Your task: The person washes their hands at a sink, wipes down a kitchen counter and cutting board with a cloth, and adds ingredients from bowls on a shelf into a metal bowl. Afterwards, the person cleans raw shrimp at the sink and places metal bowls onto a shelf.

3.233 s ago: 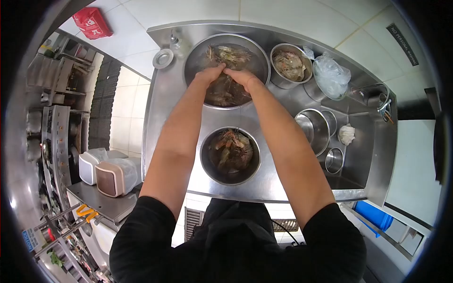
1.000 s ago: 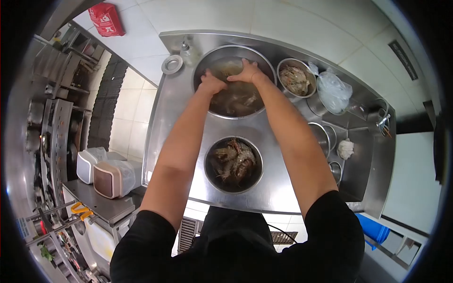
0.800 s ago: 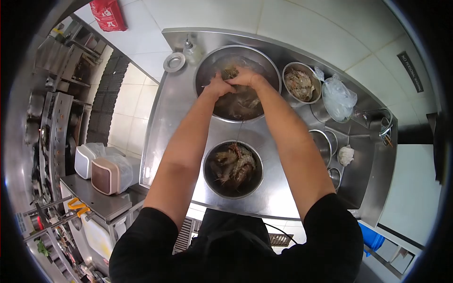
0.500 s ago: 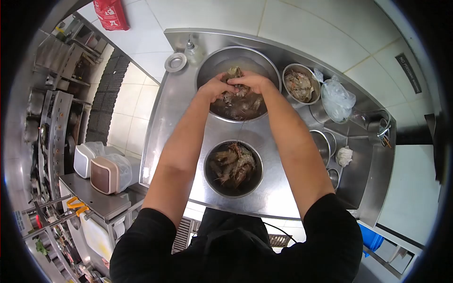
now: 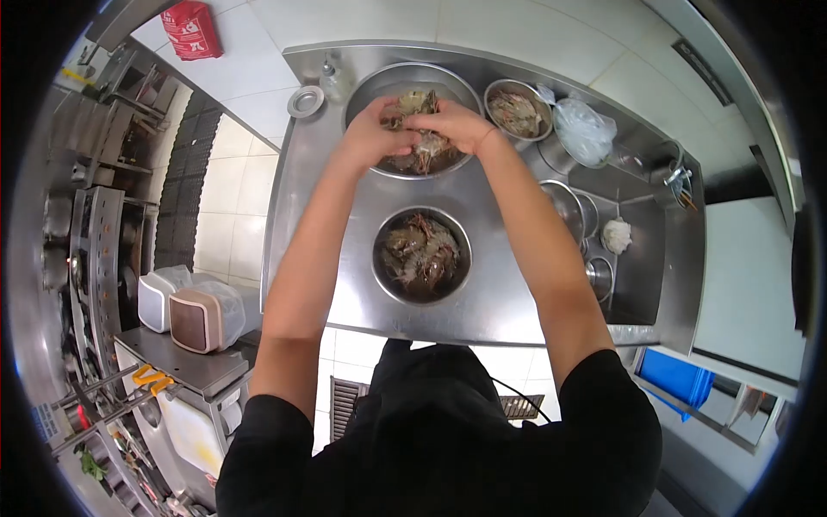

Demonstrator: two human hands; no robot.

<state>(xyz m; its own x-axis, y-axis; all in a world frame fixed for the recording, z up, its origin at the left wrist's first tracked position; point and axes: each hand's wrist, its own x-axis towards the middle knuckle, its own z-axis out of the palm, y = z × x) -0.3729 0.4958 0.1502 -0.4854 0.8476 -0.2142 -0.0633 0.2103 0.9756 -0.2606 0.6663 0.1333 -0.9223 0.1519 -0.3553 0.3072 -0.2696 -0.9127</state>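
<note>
Over the large steel bowl (image 5: 351,96) at the back of the counter, my left hand (image 5: 377,133) and my right hand (image 5: 457,127) are closed around a clump of shrimp (image 5: 417,105) from both sides. More shrimp show between and below my fingers, above the bowl's inside. Nearer to me, a smaller steel bowl (image 5: 377,256) holds several dark shrimp (image 5: 420,252). To the right of the large bowl, a steel pot (image 5: 491,108) contains paler shrimp or shells (image 5: 517,114).
A clear plastic bag (image 5: 586,131) sits in a pot at the back right. The sink (image 5: 642,267) has a white crumpled cloth (image 5: 616,235) beside steel pots (image 5: 564,207). A pump bottle (image 5: 332,79) and small dish (image 5: 306,102) stand at the back left.
My hands have risen out of the murky water in the large bowl with a clump of shrimp between them. The view has shifted, so the counter appears higher in the frame.
</note>
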